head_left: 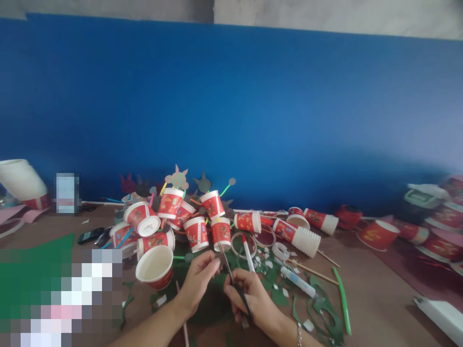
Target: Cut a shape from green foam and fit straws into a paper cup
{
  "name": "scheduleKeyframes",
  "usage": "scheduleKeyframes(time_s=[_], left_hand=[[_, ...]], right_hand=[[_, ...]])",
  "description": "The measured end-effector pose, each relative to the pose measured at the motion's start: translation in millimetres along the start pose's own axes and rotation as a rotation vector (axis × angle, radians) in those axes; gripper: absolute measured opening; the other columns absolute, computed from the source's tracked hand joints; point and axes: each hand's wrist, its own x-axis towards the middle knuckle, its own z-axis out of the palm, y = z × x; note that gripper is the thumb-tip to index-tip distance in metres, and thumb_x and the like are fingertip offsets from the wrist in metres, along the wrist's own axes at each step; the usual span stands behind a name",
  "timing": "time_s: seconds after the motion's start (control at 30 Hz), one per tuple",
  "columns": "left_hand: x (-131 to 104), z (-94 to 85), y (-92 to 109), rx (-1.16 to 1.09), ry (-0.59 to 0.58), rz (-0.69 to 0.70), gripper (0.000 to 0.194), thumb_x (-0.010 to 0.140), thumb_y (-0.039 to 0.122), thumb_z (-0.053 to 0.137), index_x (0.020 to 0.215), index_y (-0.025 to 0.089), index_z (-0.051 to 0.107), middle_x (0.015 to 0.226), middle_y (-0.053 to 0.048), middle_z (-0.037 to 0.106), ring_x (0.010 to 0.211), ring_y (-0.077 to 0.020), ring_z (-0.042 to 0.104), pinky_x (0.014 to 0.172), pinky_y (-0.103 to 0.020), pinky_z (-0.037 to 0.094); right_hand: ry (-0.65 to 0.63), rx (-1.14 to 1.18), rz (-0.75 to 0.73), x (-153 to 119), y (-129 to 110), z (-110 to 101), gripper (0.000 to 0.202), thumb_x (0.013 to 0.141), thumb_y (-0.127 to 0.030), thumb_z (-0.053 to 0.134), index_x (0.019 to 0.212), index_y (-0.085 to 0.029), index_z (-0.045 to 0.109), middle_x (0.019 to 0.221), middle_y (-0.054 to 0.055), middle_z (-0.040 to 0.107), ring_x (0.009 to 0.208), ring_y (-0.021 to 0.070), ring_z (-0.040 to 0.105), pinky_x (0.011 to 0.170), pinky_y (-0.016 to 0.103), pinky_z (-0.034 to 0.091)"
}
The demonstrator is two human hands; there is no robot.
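In my right hand (249, 296) is a pair of scissors (227, 267) with dark handles, its blades pointing up and away from me. Thumb and fingers of my left hand (202, 272) are pinched together beside the blades; what sits between them is too small to make out. Dark green paper (211, 301) lies under both hands. A white paper cup (155, 267) with a red outside stands just left of my left hand. Beyond the scissors' tips is a red printed paper cup (220, 233).
Several red paper cups with paper shapes (177, 179) are heaped behind. To the right lie a cup stack (296, 236), a marker (248, 253), a tape roll (281, 251), a glue tube (298, 282), green scraps (327, 313) and a green strip (343, 301). A blue wall (231, 106) rises behind.
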Motion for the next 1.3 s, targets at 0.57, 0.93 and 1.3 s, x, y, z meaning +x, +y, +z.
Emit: scheduleKeyframes(time_s=[0.57, 0.93, 1.3], left_hand=[[-0.1, 0.8, 2.1, 0.034, 0.052, -0.016, 0.03, 0.072, 0.04, 0.06, 0.055, 0.018, 0.047, 0.055, 0.004, 0.043, 0.056, -0.0121, 0.037, 0.057, -0.023, 0.03], [-0.8, -1.0, 4.2, 0.006, -0.025, -0.012, 0.027, 0.073, 0.033, 0.059, 0.056, 0.018, 0.047, 0.055, 0.005, 0.041, 0.057, -0.0116, 0.035, 0.057, -0.023, 0.029], [0.5, -0.7, 0.8, 0.013, 0.063, -0.001, 0.026, 0.072, 0.035, 0.059, 0.056, 0.017, 0.049, 0.055, 0.004, 0.044, 0.058, -0.0119, 0.037, 0.057, -0.023, 0.03]], right_hand=[[0.019, -0.01, -0.011, -0.2, -4.4, -0.2, 0.044, 0.068, -0.059, 0.063, 0.073, -0.016, 0.051, 0.042, -0.007, 0.046, 0.03, 0.0058, 0.041, 0.029, 0.015, 0.034], [0.0, -0.024, -0.015, -1.8, -5.4, -0.2, 0.042, 0.07, -0.055, 0.062, 0.075, -0.016, 0.052, 0.046, -0.006, 0.05, 0.034, 0.0064, 0.046, 0.032, 0.014, 0.035], [0.012, -0.005, 0.001, -1.6, -8.0, 0.1, 0.044, 0.068, -0.058, 0.062, 0.072, -0.016, 0.05, 0.041, -0.008, 0.046, 0.029, 0.0056, 0.041, 0.028, 0.014, 0.033]])
